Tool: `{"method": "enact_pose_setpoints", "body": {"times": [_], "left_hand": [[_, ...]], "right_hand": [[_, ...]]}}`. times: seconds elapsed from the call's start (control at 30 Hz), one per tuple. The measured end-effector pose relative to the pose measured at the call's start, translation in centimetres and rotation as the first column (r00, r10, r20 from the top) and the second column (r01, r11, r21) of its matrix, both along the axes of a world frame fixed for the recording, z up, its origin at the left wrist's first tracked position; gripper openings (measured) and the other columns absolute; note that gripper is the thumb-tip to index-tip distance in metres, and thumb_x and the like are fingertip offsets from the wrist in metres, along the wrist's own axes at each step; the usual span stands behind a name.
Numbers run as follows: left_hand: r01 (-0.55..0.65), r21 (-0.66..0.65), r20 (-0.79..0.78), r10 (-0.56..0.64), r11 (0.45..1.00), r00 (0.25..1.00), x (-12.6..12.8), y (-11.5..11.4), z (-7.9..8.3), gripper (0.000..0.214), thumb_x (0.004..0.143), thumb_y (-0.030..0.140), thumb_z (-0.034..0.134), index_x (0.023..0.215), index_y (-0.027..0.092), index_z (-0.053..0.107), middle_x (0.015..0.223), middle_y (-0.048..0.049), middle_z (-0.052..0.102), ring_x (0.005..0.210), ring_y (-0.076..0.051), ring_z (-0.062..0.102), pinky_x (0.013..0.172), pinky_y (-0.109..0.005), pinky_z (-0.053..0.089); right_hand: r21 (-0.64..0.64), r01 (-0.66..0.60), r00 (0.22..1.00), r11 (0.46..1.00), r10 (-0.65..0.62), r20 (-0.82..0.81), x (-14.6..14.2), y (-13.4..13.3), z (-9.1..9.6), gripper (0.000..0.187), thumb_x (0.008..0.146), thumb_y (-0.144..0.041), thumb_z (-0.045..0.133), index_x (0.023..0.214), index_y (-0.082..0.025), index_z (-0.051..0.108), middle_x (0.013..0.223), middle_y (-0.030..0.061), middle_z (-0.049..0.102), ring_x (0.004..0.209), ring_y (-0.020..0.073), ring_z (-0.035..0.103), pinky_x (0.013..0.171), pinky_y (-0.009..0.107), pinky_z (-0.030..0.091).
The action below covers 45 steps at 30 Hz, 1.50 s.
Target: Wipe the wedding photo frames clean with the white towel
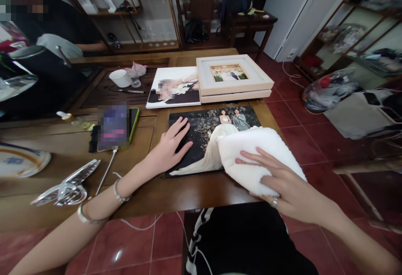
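A dark wedding photo panel (204, 141) lies flat near the front edge of the wooden table, showing a couple and a long white gown. My left hand (172, 145) rests on its left side with the fingers spread. In my right hand (273, 174) is a fluffy white cloth (248, 149), gripped between thumb and fingers over the panel's right part. The cloth hides the panel's lower right corner. Just behind the panel are a white-edged photo panel (188, 92) and a pale picture frame (235, 84) that rests on another flat piece.
Left of my arm lie a silvery winged ornament (67, 187), a phone (113, 126) on a white cable, a dropper bottle (77, 120) and a plate (23, 159). A white cup (120, 78) stands farther back. Across the table is another person (69, 23).
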State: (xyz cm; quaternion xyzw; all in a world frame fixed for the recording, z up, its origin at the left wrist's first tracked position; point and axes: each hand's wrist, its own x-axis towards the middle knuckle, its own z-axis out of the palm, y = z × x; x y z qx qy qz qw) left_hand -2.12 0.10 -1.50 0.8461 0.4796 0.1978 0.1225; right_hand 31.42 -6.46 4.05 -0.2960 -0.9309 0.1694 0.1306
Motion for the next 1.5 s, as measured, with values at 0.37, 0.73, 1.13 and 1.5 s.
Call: {"method": "enact_pose_setpoints", "body": {"times": [0.37,0.73,1.13,1.5], "left_hand": [[0.001,-0.002,-0.010,-0.001,1.000,1.000,-0.1,0.1,0.2,0.056,0.099,0.040,0.042,0.147,0.011,0.037,0.157,-0.0184,0.031,0.148,-0.031,0.021,0.115,-0.058,0.027],[-0.003,-0.016,0.005,0.003,1.000,1.000,-0.2,0.1,0.0,0.056,0.098,0.042,0.043,0.148,0.016,0.036,0.157,-0.0157,0.031,0.147,-0.031,0.022,0.114,-0.060,0.027],[-0.001,-0.007,0.000,0.001,1.000,1.000,-0.1,0.1,0.1,0.056,0.099,0.042,0.043,0.147,0.015,0.037,0.157,-0.0159,0.030,0.148,-0.030,0.021,0.115,-0.058,0.028],[-0.001,-0.011,0.005,0.001,1.000,1.000,0.0,0.0,0.3,0.055,0.099,0.040,0.043,0.147,0.015,0.037,0.157,-0.0169,0.031,0.148,-0.030,0.022,0.114,-0.059,0.028]], "right_hand": [[0.158,0.024,1.000,0.987,-0.025,0.004,-4.7,9.7,-1.1,0.026,0.094,-0.036,0.054,0.094,-0.014,0.067,0.144,0.0236,0.048,0.139,0.0307,0.039,0.117,0.054,0.027],[0.233,0.059,0.998,0.971,-0.063,0.010,-6.3,12.2,-1.8,0.026,0.094,-0.026,0.050,0.108,-0.010,0.065,0.133,0.0265,0.057,0.137,0.0338,0.042,0.111,0.064,0.028],[-0.045,-0.046,0.979,0.998,0.054,0.197,-3.6,-0.7,3.2,0.010,0.075,-0.008,0.064,0.079,-0.015,0.069,0.140,0.0229,0.052,0.139,0.0349,0.038,0.113,0.054,0.035],[0.062,0.068,0.997,0.996,-0.070,0.040,-3.0,8.6,0.7,0.016,0.092,-0.028,0.056,0.084,-0.018,0.065,0.144,0.0171,0.051,0.139,0.0294,0.040,0.117,0.055,0.029]]}}
